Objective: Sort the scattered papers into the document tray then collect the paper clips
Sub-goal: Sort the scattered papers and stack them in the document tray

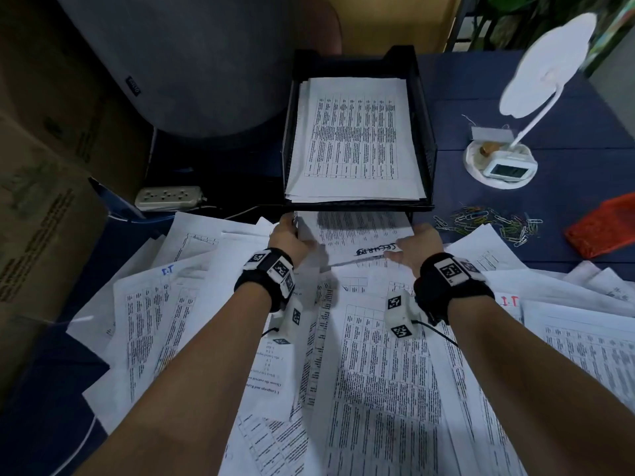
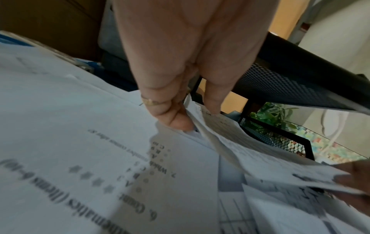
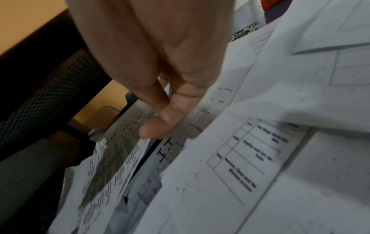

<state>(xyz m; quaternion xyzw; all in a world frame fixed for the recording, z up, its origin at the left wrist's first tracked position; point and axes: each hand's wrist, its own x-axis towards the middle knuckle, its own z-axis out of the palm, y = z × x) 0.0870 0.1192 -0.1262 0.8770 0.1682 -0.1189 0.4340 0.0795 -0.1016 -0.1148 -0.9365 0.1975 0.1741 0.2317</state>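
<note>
- Head view: both hands reach to the front of a black mesh document tray (image 1: 426,139) that stands on a dark blue table (image 1: 567,108), and they hold one printed sheet (image 1: 357,235) between them, its far end under the tray's upper tier.
- Left hand (image 1: 287,235) grips the sheet's left edge; in the left wrist view the thumb and fingers (image 2: 176,117) pinch that edge, and one finger wears a gold ring (image 2: 149,101).
- Right hand (image 1: 417,247) grips the sheet's right edge; the right wrist view shows its fingers (image 3: 158,126) curled on the paper.
- The sheet bears a black handwritten scrawl near its close edge.
- The tray's upper tier holds a stack of papers (image 1: 354,139) printed with tables.
- Scattered papers (image 1: 378,372) overlap across the near part of the table, under both forearms.
- Coloured paper clips (image 1: 491,223) lie loose in a heap on the table, right of the tray, just beside the nearest scattered papers.
- An orange mesh basket (image 1: 604,225) sits right of the clips.
- A white desk lamp (image 1: 508,146) with a small clock on its base stands behind the clips.
- A power strip (image 1: 168,197) lies left of the tray.
</note>
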